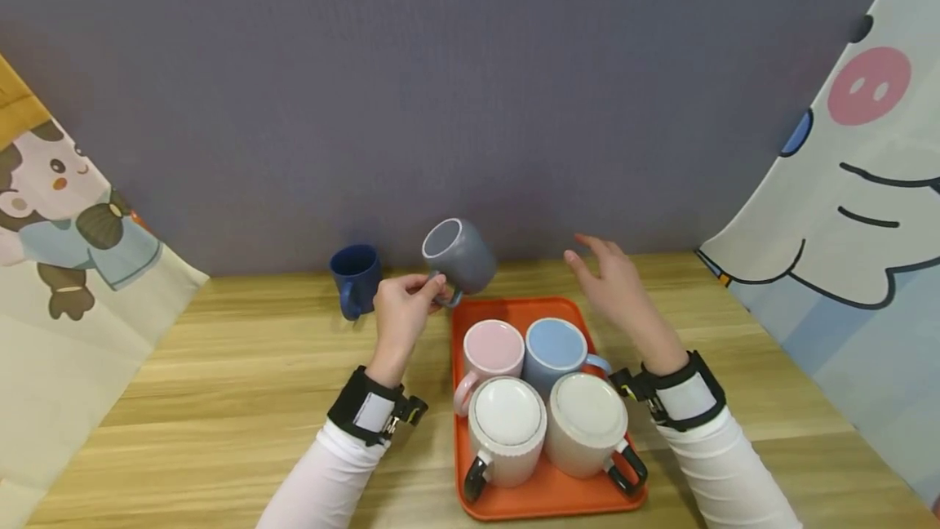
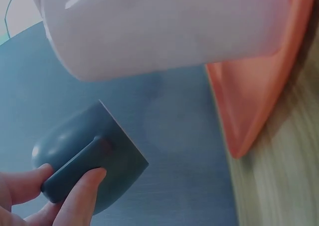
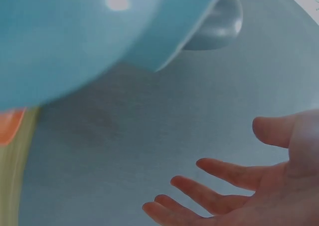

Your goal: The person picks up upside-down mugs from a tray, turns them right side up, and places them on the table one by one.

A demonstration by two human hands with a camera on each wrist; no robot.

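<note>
My left hand [image 1: 404, 308] pinches the handle of a grey mug [image 1: 470, 258] between thumb and fingers. The mug is tilted, its mouth facing up and to the left, above the back left corner of an orange tray [image 1: 558, 504]. The left wrist view shows the same grip on the mug handle [image 2: 75, 168]. My right hand [image 1: 617, 284] hovers behind the tray's right side, its fingers spread and holding nothing. Upside down on the tray stand a pink mug [image 1: 494, 348], a light blue mug [image 1: 554, 347] and two whitish mugs with black handles [image 1: 629, 468].
A dark blue mug [image 1: 356, 276] stands upright on the wooden table [image 1: 242, 398], left of my left hand. Behind the table rises a grey wall [image 1: 455, 88]. Cartoon-printed curtains hang at the left [image 1: 81, 284] and right [image 1: 844, 219].
</note>
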